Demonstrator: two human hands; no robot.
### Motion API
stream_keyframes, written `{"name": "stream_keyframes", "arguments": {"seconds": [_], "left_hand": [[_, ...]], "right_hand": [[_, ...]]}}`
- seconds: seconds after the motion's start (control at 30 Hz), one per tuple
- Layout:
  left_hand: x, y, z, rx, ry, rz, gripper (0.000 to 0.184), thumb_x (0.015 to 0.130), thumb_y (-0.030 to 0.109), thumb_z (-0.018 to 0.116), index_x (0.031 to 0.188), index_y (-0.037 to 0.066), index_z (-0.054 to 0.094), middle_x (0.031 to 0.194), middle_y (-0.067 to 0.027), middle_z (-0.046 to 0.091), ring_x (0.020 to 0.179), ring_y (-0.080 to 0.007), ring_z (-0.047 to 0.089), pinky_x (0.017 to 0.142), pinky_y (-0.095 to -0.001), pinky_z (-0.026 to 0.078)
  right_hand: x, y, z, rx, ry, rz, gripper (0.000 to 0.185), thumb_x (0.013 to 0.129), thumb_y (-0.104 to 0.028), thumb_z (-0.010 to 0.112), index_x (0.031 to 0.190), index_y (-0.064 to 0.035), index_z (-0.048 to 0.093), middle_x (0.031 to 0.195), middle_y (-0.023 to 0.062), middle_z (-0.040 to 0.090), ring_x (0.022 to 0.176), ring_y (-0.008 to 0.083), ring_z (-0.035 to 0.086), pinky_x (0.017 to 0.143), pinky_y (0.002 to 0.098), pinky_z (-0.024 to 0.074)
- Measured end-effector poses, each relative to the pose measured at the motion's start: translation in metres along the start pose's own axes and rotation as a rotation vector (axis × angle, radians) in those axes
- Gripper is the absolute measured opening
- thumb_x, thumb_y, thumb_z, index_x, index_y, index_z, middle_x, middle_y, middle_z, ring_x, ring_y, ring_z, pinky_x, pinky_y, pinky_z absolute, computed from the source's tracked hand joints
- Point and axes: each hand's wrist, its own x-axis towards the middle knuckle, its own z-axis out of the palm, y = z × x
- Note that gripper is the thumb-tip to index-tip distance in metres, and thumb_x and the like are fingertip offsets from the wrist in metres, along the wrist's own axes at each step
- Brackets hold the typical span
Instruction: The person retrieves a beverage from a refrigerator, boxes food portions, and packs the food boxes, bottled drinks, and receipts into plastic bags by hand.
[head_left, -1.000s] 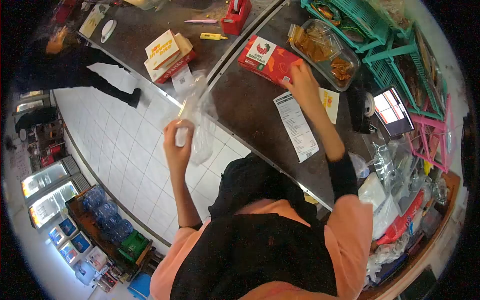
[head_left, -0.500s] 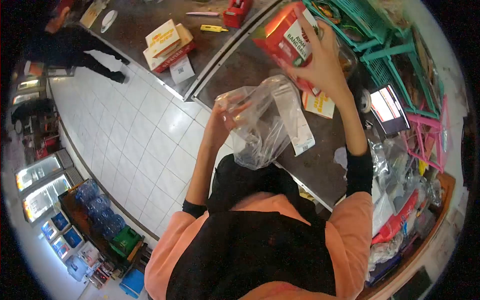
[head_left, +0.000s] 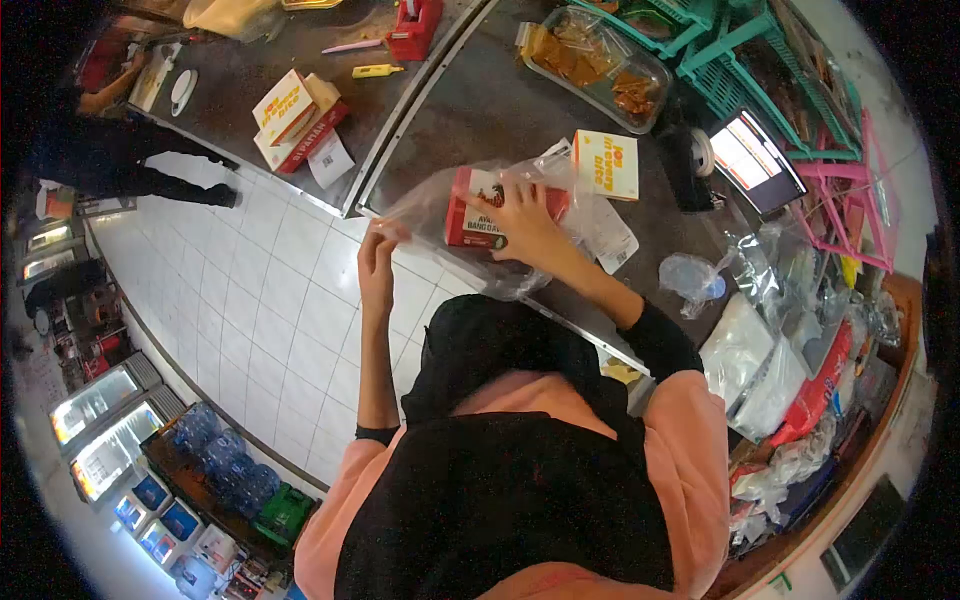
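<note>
In the head view, my left hand (head_left: 378, 255) pinches the edge of a clear plastic bag (head_left: 420, 215) and draws it out to the left. My right hand (head_left: 528, 225) grips a red food box (head_left: 466, 188) with a white label reading "AYAM BANG DAVI...". That box lies within the bag, at the counter's front edge, and my fingers cover part of it. Just behind it sits a white-and-yellow box (head_left: 620, 180). A long paper receipt (head_left: 612, 240) lies to the right of the bag, partly under it.
A clear tray of food packets (head_left: 645, 85) stands at the back, beside green plastic baskets (head_left: 735, 75). To the right are a lit screen (head_left: 755, 160) and a heap of plastic bags (head_left: 745, 350). More boxes (head_left: 300, 120) sit on the left counter; a person (head_left: 120, 160) stands beyond.
My right hand has brought the red food box down and left, from above the counter into the bag. My left hand has moved left, stretching the bag. The white-and-yellow box now shows fully.
</note>
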Motion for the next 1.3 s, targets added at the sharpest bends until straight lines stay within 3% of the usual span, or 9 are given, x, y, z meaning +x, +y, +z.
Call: {"name": "stream_keyframes", "arguments": {"seconds": [0.43,0.6,0.73,0.83,0.87,0.93,1.03,1.2,1.3], "left_hand": [[0.023,0.117,0.102,-0.229,0.006,0.259,0.027,0.086,0.010,0.041,0.111,0.001,0.040,0.094,-0.0066,0.052,0.074,-0.0100,0.051,0.061,-0.0203,0.042],[0.038,0.135,0.087,-0.255,0.059,0.022,0.017,0.086,0.008,0.034,0.099,0.004,0.044,0.086,-0.0067,0.054,0.063,-0.0057,0.046,0.052,-0.0185,0.038],[0.028,0.139,0.079,-0.148,-0.013,0.029,0.025,0.084,0.021,0.044,0.102,0.004,0.044,0.089,-0.0061,0.053,0.066,-0.0107,0.047,0.056,-0.0210,0.038],[0.014,0.136,0.076,-0.058,0.009,-0.080,0.024,0.078,0.018,0.045,0.095,0.001,0.046,0.088,-0.0074,0.054,0.065,-0.0095,0.046,0.053,-0.0210,0.036],[0.011,0.135,0.074,-0.109,-0.174,0.007,0.018,0.077,0.010,0.045,0.092,0.000,0.047,0.083,-0.0077,0.055,0.063,-0.0095,0.048,0.053,-0.0209,0.038],[0.002,0.134,0.064,-0.156,-0.376,-0.059,0.011,0.074,0.000,0.046,0.085,-0.001,0.047,0.077,-0.0090,0.057,0.062,-0.0105,0.050,0.054,-0.0215,0.039],[-0.002,0.143,0.061,-0.218,-0.441,-0.016,0.006,0.076,0.002,0.048,0.081,0.001,0.045,0.078,-0.0106,0.057,0.061,-0.0114,0.049,0.054,-0.0222,0.038],[-0.009,0.139,0.058,-0.182,-0.326,-0.052,0.009,0.079,0.004,0.049,0.085,0.001,0.044,0.078,-0.0096,0.057,0.062,-0.0118,0.051,0.056,-0.0222,0.040],[-0.011,0.133,0.057,-0.141,-0.241,-0.088,0.013,0.080,0.004,0.050,0.091,-0.001,0.045,0.075,-0.0077,0.055,0.064,-0.0105,0.051,0.056,-0.0216,0.040]], "right_hand": [[-0.034,-0.018,0.018,0.102,0.090,0.184,0.089,0.064,-0.032,0.070,0.137,-0.0304,0.018,0.123,0.0253,0.035,0.114,0.0425,0.033,0.084,0.0597,0.0273],[-0.093,0.008,-0.163,0.212,-0.407,0.188,0.051,0.084,-0.043,0.046,0.066,0.0032,0.059,0.067,0.0215,0.057,0.065,0.0347,0.059,0.058,0.0423,0.0473],[-0.119,0.000,-0.245,0.121,-0.604,0.246,0.052,0.085,-0.044,0.044,0.068,0.0021,0.061,0.071,0.0182,0.061,0.067,0.0308,0.061,0.060,0.0387,0.0483],[-0.094,0.045,-0.224,0.904,0.052,-0.215,0.034,0.088,-0.029,0.048,0.081,0.0016,0.062,0.077,0.0131,0.064,0.070,0.0188,0.064,0.062,0.0280,0.0491],[-0.092,0.071,-0.196,1.281,0.179,0.277,0.026,0.087,-0.022,0.050,0.087,0.0028,0.060,0.077,0.0105,0.064,0.074,0.0144,0.062,0.064,0.0260,0.0492],[-0.064,0.120,-0.121,0.621,0.468,0.455,0.028,0.078,-0.018,0.061,0.103,-0.0053,0.056,0.095,0.0143,0.059,0.088,0.0197,0.059,0.070,0.0282,0.0496],[-0.048,0.135,-0.042,-0.560,-0.028,0.560,0.069,0.072,-0.021,0.062,0.133,-0.0233,0.029,0.127,0.0162,0.037,0.117,0.0336,0.037,0.093,0.0530,0.0330],[-0.014,0.206,0.033,-0.582,0.314,-0.006,0.070,0.073,-0.018,0.054,0.136,-0.0245,0.023,0.118,0.0198,0.038,0.117,0.0360,0.034,0.093,0.0563,0.0286],[-0.014,0.189,-0.026,-0.318,-0.013,0.141,0.079,0.068,-0.021,0.060,0.137,-0.0199,0.021,0.114,0.0207,0.039,0.111,0.0351,0.037,0.087,0.0512,0.0331]]}}
